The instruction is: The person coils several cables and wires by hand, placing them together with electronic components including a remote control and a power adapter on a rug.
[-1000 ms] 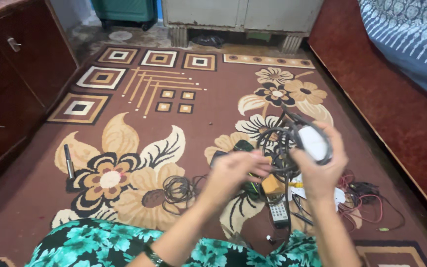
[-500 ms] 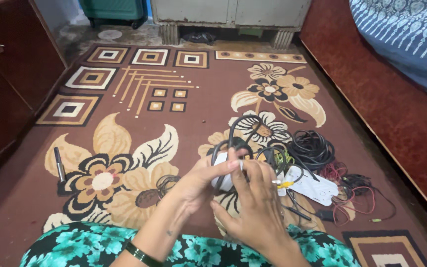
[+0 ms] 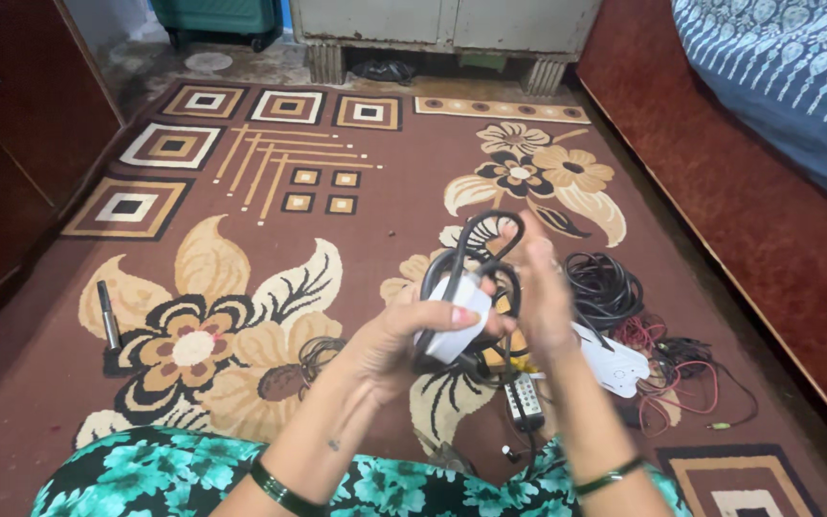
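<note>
My left hand (image 3: 404, 335) grips a small white adapter block (image 3: 457, 330) with a black cable (image 3: 476, 251) looped over it. My right hand (image 3: 540, 292) is raised just to the right, fingers on the black cable loop. Both hands are held above a patterned brown carpet (image 3: 270, 239). Under the hands lie a small remote control (image 3: 525, 400) and an orange object, partly hidden.
A coil of black cable (image 3: 605, 287), a flat white device (image 3: 614, 362) and tangled red wires (image 3: 677, 378) lie right of the hands. A thin cable coil (image 3: 323, 356) and a dark pen-like tool (image 3: 107, 314) lie to the left. A wooden cabinet (image 3: 11, 144) stands left, a bed (image 3: 777, 86) right.
The white adapter went from my right hand into my left. The black cable coil now lies on the carpet. My right hand rose, pulling a cable loop up over the adapter.
</note>
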